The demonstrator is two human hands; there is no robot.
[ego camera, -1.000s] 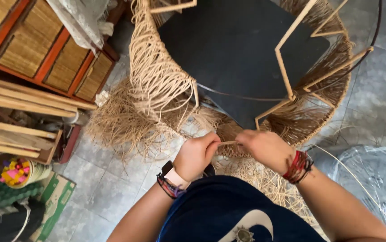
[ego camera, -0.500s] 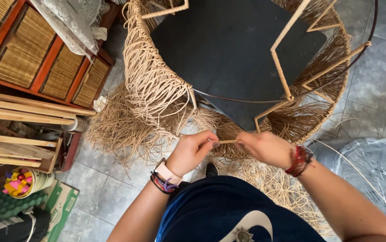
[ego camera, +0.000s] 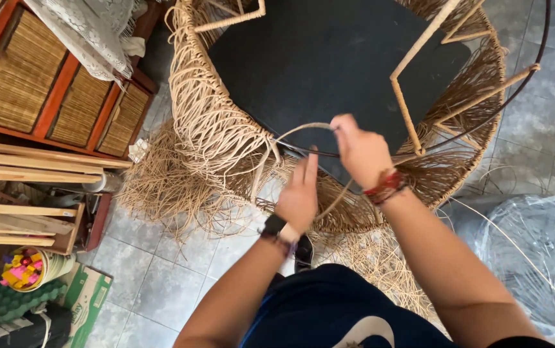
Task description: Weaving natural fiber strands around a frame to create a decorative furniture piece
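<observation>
A large round woven rattan frame (ego camera: 206, 116) with a dark panel (ego camera: 329, 58) inside fills the upper middle. Loose pale strands hang off its near rim. My right hand (ego camera: 360, 151) grips a long rattan strand (ego camera: 296, 131) that arcs leftward to the woven wall. My left hand (ego camera: 299, 193) is just below it, fingers stretched out and touching the same strand near the frame's dark metal hoop. A watch sits on my left wrist and red bands on my right.
A red wooden cabinet (ego camera: 39, 96) with woven panels stands at the left, with wooden slats (ego camera: 26, 167) below it. A bucket of coloured pieces (ego camera: 23, 270) sits at lower left. A plastic-wrapped object (ego camera: 535, 258) lies at the right on the grey tiled floor.
Both hands have moved up and forward from near my lap to the frame's rim. The right hand has pulled the strand into a raised loop; the left hand's fingers have opened.
</observation>
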